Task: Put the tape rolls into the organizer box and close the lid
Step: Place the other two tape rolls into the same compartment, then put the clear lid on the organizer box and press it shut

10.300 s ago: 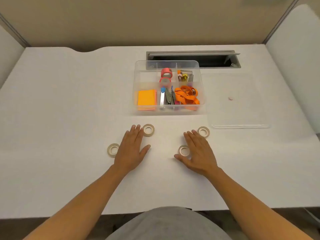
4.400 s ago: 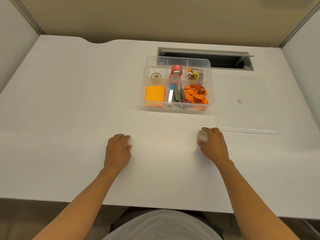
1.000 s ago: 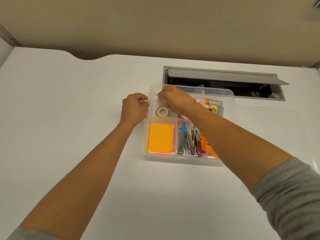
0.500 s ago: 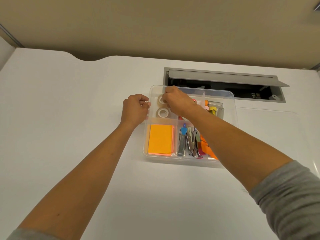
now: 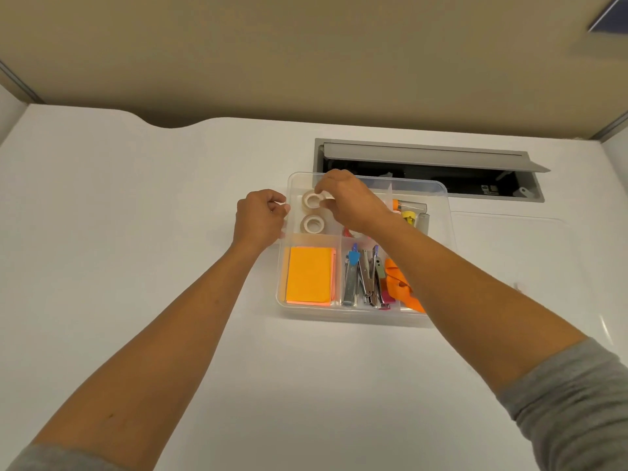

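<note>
The clear organizer box (image 5: 446,212) stands open on the white desk. Two white tape rolls lie in its back-left compartment, a near roll (image 5: 312,224) and a far roll (image 5: 312,200). My right hand (image 5: 351,203) reaches over the box, and its thumb and fingers pinch the far roll. Just outside the box's left wall my left hand (image 5: 260,217) is curled into a fist, with a bit of another white tape roll (image 5: 281,202) showing at its fingertips. The clear lid (image 5: 509,249) lies flat on the desk to the right of the box.
The box also holds orange sticky notes (image 5: 309,280), staplers (image 5: 363,282) and an orange strap (image 5: 401,288). Behind it is an open grey cable hatch (image 5: 424,164) in the desk. A beige partition closes off the back.
The loose rolls at the desk front were picked up and both hands moved to the box. In the last second my right hand drew back a little, uncovering a second roll in the back-left compartment.
</note>
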Demonstrator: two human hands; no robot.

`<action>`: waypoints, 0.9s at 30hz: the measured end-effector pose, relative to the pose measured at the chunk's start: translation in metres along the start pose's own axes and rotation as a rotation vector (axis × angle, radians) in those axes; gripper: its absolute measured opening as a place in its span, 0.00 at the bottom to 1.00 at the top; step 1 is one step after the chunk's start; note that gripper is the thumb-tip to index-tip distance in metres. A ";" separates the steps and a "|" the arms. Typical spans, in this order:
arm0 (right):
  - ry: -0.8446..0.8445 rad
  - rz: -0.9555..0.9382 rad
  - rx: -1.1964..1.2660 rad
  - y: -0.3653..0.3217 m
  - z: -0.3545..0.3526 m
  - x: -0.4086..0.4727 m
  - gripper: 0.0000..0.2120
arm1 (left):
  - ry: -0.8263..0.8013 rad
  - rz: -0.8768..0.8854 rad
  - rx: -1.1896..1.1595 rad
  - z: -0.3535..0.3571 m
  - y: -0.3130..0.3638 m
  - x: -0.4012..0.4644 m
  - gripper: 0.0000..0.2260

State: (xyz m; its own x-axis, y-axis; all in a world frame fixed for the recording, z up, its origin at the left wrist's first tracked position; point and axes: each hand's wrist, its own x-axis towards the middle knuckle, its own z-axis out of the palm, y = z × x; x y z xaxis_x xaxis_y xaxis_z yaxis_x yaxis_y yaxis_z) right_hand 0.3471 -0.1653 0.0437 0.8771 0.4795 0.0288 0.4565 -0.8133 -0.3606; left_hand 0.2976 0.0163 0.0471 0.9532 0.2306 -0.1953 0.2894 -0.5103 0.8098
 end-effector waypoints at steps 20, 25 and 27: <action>0.800 1.009 0.314 0.046 -0.022 -0.287 0.16 | 0.099 -0.010 0.058 0.016 -0.020 -0.123 0.20; 0.789 1.362 0.325 0.050 -0.015 -0.321 0.24 | 0.140 -0.008 0.130 0.022 -0.016 -0.143 0.20; 0.799 1.464 0.395 0.053 -0.012 -0.332 0.26 | 0.141 -0.003 0.131 0.022 -0.015 -0.147 0.20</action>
State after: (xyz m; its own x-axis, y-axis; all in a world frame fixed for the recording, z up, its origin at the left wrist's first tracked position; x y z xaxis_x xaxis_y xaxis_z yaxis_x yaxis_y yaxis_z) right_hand 0.0823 -0.3714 0.0266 0.4053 -0.9048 -0.1308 -0.6877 -0.2074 -0.6958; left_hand 0.1546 -0.0280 0.0517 0.9333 0.3417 -0.1106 0.3099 -0.6107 0.7287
